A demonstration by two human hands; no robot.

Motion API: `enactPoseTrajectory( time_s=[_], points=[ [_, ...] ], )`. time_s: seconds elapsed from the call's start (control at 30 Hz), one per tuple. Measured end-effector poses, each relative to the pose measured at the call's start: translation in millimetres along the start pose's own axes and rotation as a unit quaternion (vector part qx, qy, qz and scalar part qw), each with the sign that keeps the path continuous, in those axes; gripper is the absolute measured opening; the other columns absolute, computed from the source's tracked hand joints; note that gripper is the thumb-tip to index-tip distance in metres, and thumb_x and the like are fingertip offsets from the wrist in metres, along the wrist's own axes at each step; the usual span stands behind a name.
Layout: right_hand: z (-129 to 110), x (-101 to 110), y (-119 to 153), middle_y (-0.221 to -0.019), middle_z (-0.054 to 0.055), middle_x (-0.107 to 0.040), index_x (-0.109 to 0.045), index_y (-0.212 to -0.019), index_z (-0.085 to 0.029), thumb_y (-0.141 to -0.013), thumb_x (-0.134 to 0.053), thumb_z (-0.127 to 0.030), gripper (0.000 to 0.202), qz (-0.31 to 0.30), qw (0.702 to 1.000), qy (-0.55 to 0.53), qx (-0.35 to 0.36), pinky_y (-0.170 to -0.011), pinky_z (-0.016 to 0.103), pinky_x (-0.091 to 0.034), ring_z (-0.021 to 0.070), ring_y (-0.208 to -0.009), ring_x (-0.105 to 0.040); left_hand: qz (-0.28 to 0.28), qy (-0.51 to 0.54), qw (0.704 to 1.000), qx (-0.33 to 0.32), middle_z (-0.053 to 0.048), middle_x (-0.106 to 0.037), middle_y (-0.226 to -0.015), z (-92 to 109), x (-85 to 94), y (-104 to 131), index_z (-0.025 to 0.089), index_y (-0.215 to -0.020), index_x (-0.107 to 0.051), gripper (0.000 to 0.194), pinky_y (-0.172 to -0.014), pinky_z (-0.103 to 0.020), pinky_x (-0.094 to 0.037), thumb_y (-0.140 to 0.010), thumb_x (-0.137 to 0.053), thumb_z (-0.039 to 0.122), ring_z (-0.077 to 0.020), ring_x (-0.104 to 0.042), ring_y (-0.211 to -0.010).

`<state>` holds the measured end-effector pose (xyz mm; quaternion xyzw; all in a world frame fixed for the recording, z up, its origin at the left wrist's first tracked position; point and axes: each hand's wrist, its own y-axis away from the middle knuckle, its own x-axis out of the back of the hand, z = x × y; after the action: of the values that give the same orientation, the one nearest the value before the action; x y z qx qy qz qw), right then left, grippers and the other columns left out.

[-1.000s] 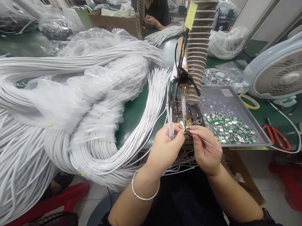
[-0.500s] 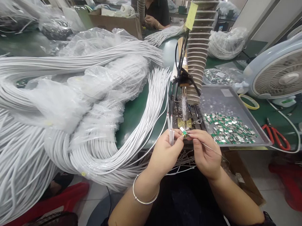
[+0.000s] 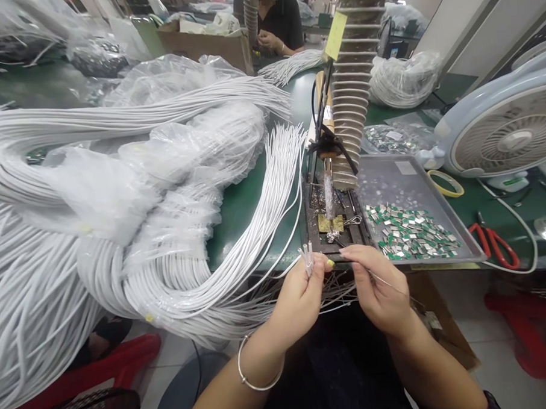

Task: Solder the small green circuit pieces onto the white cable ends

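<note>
My left hand (image 3: 301, 290) is closed around several white cable ends (image 3: 306, 256), which stick up between its fingers. A small yellow spot (image 3: 330, 263) shows at its fingertips; I cannot make out what it is. My right hand (image 3: 379, 284) pinches a thin solder wire (image 3: 380, 277), which trails back over the fingers. Just beyond both hands, a soldering iron (image 3: 329, 193) points down, its tip by a shiny lump of solder (image 3: 333, 235) on a dark metal stand (image 3: 314, 230). The hands are apart, near the table's front edge.
Bundles of white cable (image 3: 239, 260) cover the left side, partly in plastic. A grey tray (image 3: 385, 181) with small green-and-silver connectors (image 3: 414, 231) lies right. Nearby are a ribbed hose (image 3: 352, 92), yellow tape (image 3: 446, 183), red-handled scissors (image 3: 494, 246) and a fan (image 3: 509, 134). A co-worker (image 3: 276, 23) sits opposite.
The hands have drawn apart and slightly down, away from the iron's tip. The small green-and-silver connector at the fingertips no longer shows. The cable ends in my left hand sit lower.
</note>
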<state>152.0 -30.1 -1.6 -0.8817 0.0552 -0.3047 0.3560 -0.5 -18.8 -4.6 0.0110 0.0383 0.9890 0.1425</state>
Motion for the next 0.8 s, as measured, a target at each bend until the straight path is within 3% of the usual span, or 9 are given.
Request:
enactPoseTrajectory(
  time_s=[0.1,0.2,0.27,0.43,0.57,0.8],
  points=[
    [8,11,-5,-0.085,0.003,-0.067,-0.06,-0.107,-0.021,-0.085,-0.047,-0.007,0.029,0.037,0.998,0.039,-0.035,-0.073,0.029,-0.055,0.0142,-0.077,-0.065,-0.044,0.105,0.993,0.035,-0.001,-0.052,-0.077,-10,1.0,-2,0.017,-0.082,-0.054,0.029,-0.052,-0.025,-0.033,-0.09,-0.043,0.043,-0.0077,-0.034,-0.052],
    [23,26,-17,-0.082,0.003,-0.066,-0.062,-0.099,-0.021,-0.088,-0.043,-0.014,0.022,0.038,0.987,0.128,-0.087,-0.069,0.028,-0.052,0.0142,-0.072,-0.062,-0.068,0.204,0.975,0.048,0.003,-0.047,-0.071,-18,1.6,-5,0.019,-0.085,-0.052,0.022,-0.054,-0.024,-0.03,-0.086,-0.053,0.041,-0.0074,-0.033,-0.054],
    [36,37,-26,-0.082,0.005,-0.066,-0.063,-0.092,-0.02,-0.087,-0.041,-0.018,0.022,0.002,0.971,0.212,-0.108,-0.071,0.03,-0.05,0.0164,-0.074,-0.062,-0.067,0.254,0.964,0.042,0.003,-0.045,-0.069,-21,0.8,-7,0.019,-0.088,-0.053,0.022,-0.057,-0.025,-0.031,-0.083,-0.059,0.039,-0.0082,-0.036,-0.057],
    [64,50,-47,-0.088,0.01,-0.067,-0.063,-0.091,-0.017,-0.082,-0.044,-0.019,0.022,-0.159,0.907,0.326,-0.215,-0.071,0.033,-0.046,0.0221,-0.081,-0.061,-0.05,0.357,0.932,0.041,0.003,-0.042,-0.065,-22,-3.5,-11,0.017,-0.086,-0.059,0.025,-0.06,-0.026,-0.032,-0.079,-0.065,0.039,-0.0087,-0.037,-0.058],
    [74,45,-59,-0.091,0.012,-0.067,-0.064,-0.091,-0.015,-0.082,-0.044,-0.02,0.022,-0.224,0.872,0.357,-0.25,-0.071,0.033,-0.045,0.0237,-0.082,-0.062,-0.059,0.346,0.935,0.049,0.002,-0.045,-0.063,-22,-3.0,-10,0.016,-0.085,-0.061,0.023,-0.061,-0.027,-0.031,-0.078,-0.066,0.038,-0.0096,-0.04,-0.059],
    [70,39,-60,-0.093,0.012,-0.069,-0.063,-0.095,-0.015,-0.081,-0.044,-0.02,0.024,-0.226,0.871,0.341,-0.272,-0.071,0.034,-0.045,0.0251,-0.084,-0.063,-0.056,0.311,0.947,0.052,0.003,-0.047,-0.06,-25,-1.9,-11,0.016,-0.084,-0.061,0.025,-0.059,-0.027,-0.028,-0.077,-0.067,0.039,-0.0089,-0.04,-0.056]
  ],
)
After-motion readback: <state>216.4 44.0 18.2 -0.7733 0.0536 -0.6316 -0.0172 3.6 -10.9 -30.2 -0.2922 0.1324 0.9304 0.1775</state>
